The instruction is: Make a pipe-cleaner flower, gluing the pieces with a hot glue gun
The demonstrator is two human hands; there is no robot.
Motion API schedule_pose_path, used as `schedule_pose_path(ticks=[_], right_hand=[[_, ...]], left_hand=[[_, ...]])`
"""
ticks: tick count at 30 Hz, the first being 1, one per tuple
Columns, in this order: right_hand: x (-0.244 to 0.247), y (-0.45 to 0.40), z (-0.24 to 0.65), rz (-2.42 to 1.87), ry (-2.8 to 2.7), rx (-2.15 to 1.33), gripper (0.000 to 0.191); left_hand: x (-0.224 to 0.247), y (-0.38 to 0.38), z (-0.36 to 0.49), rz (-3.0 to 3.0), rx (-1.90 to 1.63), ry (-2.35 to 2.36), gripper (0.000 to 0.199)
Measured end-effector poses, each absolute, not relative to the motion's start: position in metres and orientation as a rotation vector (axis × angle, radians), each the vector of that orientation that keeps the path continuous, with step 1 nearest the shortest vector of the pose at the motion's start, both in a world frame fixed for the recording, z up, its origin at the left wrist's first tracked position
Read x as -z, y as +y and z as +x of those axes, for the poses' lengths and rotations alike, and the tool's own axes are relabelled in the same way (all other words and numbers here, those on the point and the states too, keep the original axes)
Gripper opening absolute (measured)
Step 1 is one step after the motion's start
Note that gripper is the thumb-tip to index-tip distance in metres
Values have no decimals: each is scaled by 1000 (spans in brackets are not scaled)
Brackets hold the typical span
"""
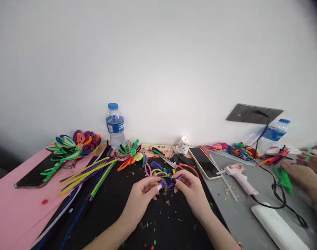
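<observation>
My left hand [147, 194] and my right hand [187, 189] meet over the black mat, both pinching a purple pipe cleaner [166, 184] that is bent into a looped shape. Several coloured pipe-cleaner loops lie just behind it, so where one piece ends and another starts is hard to make out. Scissors [166, 160] with dark handles rest beyond my fingers. Behind and to the left sits a pipe-cleaner flower [130, 152] in green, pink and orange. Loose yellow, purple and green pipe cleaners [89, 175] fan out left of my left hand.
A water bottle [115, 126] and a paper cup [183, 145] stand by the wall. Right of the mat are a phone [205, 162], a glue gun [242, 178] with its cord and a white power strip [278, 227]. Another person's hands [302, 175] work at far right.
</observation>
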State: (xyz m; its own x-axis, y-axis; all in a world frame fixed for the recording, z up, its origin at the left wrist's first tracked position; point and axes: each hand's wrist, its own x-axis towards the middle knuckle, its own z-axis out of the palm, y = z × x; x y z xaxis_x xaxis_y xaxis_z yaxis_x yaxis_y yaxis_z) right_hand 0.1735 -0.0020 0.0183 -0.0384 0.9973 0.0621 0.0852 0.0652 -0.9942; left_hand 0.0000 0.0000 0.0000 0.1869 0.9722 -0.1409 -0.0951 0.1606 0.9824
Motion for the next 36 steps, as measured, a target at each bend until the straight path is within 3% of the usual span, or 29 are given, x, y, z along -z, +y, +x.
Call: schedule_pose_path(ticks=[9,17,36], right_hand=[[-25,1,176,-1136,-1388,-1249,7],[-20,-1,176,-1167,-1472,-1192,2],[-23,-2,173,-1148,-1380,-1212,7]], left_hand=[[1,-2,-3,1262,-955,965,20],[-6,-3,-5,1432,-906,994,9],[-2,-1,-6,1185,-938,920,6]])
